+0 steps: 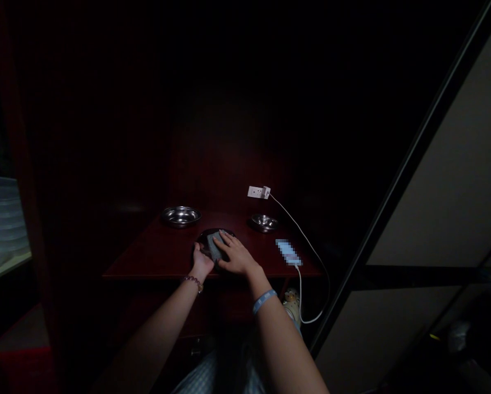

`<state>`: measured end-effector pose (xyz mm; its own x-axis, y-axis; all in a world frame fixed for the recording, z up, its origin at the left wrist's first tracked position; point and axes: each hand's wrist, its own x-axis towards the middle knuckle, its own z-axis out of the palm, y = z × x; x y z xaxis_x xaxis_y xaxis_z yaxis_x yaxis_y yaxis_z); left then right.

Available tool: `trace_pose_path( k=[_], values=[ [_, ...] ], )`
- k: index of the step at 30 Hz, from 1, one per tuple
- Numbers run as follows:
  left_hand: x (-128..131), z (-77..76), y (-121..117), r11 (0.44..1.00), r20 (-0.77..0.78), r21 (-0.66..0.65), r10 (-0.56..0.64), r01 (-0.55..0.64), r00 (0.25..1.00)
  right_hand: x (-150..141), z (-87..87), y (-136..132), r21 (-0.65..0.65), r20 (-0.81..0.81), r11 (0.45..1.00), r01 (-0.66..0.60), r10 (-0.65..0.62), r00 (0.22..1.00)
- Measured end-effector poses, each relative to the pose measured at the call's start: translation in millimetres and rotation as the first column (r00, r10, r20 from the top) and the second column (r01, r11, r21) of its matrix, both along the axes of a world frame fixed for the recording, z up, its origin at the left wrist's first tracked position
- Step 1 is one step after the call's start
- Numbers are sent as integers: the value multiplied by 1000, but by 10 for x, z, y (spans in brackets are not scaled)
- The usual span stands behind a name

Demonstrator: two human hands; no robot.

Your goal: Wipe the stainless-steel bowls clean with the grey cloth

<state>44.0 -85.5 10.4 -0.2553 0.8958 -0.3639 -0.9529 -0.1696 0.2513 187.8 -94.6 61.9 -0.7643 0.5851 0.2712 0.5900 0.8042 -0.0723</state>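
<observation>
A dark dish [203,239] sits at my fingers, over the bench's [146,257] near edge, with a grey cloth [214,247] on it. My left hand [204,262] grips the dish at its near left side; my right hand [237,258] lies spread, fingers loosely straight, on the cloth. Beyond my hands stand metal bowls, one left [182,217], one right [264,222]. A phone [288,252] lies right of my hands; bench top stretches left.
</observation>
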Motion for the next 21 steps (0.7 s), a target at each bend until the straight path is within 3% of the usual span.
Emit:
trace_pose_path(
  k=[4, 10, 15, 18, 21],
  values=[
    [38, 54, -56, 997, -34, 51, -61, 63, 998, 49, -93, 33, 142, 26, 988, 59, -63, 998],
    [44, 53, -76, 984, -51, 123, -124, 130, 991, -93, -346, 146, 438, -50, 891, 119, -108, 993],
    [66, 52, -74, 955, -109, 220, -178, 198, 978, -103, -291, 224, 457, -145, 865, 208, -158, 977],
    [104, 34, -82, 911, -269, 299, -203, 282, 941, 24, -173, 250, 430, -256, 866, 255, -154, 954],
    [132, -16, -61, 886, -463, 307, -179, 347, 868, 208, -79, 274, 346, -440, 878, 331, -160, 883]
  ],
)
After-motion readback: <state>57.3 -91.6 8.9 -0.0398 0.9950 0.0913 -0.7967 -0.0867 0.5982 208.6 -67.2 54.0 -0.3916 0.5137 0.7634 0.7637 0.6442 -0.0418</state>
